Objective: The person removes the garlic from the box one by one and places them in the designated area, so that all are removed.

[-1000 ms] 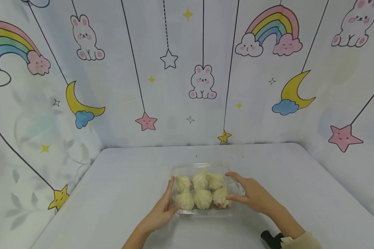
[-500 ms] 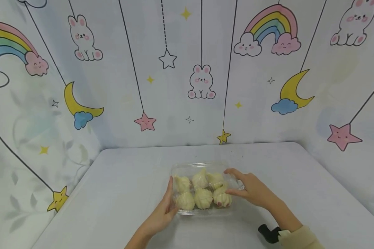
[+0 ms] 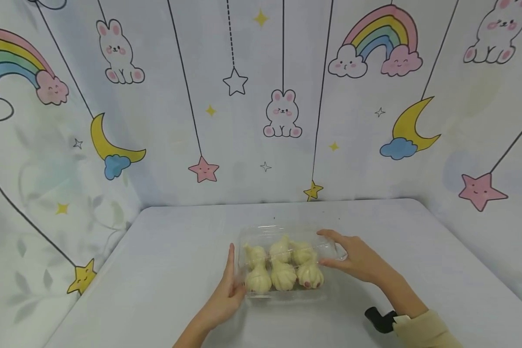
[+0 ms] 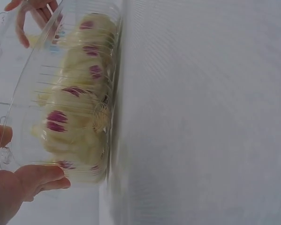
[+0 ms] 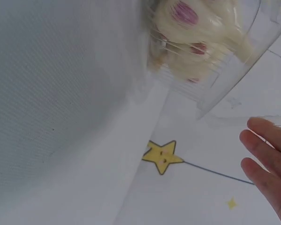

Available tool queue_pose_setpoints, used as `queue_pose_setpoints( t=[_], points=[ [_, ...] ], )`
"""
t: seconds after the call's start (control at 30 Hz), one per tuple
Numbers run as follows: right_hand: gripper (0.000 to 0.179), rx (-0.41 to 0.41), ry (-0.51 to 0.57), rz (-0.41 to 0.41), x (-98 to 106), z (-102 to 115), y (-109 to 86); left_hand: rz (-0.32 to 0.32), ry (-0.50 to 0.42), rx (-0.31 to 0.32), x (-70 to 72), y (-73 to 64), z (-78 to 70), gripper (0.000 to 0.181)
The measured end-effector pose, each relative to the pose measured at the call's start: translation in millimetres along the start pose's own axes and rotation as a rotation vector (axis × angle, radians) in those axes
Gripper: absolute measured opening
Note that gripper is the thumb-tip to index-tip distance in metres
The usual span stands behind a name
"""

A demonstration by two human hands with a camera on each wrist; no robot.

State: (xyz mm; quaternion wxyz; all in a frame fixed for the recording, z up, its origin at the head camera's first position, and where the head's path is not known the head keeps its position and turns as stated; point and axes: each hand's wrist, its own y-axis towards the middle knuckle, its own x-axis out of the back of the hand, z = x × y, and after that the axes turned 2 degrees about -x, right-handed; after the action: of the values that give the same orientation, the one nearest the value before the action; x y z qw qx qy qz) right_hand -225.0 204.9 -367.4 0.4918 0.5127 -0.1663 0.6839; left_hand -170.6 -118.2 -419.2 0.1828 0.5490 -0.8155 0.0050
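Apparently steadying clear rectangular plastic box [image 3: 261, 233] of pale, purple-flecked bulbs [image 3: 283, 277]: left hand [image 3: 225, 293] straight-fingered against left end, right hand [image 3: 355, 256] spread at right, contact unclear; next move likely needs firmer right hold.

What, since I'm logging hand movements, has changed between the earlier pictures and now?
The right hand has shifted slightly toward the top of the head view, at the right end of the clear container. The left hand has swung its forefinger outward to the left. Nothing was plainly taken or let go. The garlic bulbs stayed about where they were.
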Motion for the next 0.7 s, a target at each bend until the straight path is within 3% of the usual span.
queue_pose_setpoints(
  t=[0.1, 0.23, 0.47, 0.7],
  points=[
    [0.061, 0.005, 0.013, -0.010, 3, -2, 0.5, 0.020, -0.050, 0.024, -0.1, 0.4, -0.5, 0.094],
    [0.058, 0.009, 0.037, -0.037, 7, -5, 5.7, 0.030, -0.049, 0.004, -1.5, -0.1, -0.9, 0.092],
    [0.055, -0.093, 0.062, -0.025, 15, 1, 22.0, 0.032, 0.019, -0.016, -2.8, -0.5, -1.5, 0.086],
    [0.058, -0.163, 0.006, -0.070, 20, 6, 34.2, 0.049, 0.042, -0.015, -3.8, -1.1, -2.9, 0.083]
  ],
)
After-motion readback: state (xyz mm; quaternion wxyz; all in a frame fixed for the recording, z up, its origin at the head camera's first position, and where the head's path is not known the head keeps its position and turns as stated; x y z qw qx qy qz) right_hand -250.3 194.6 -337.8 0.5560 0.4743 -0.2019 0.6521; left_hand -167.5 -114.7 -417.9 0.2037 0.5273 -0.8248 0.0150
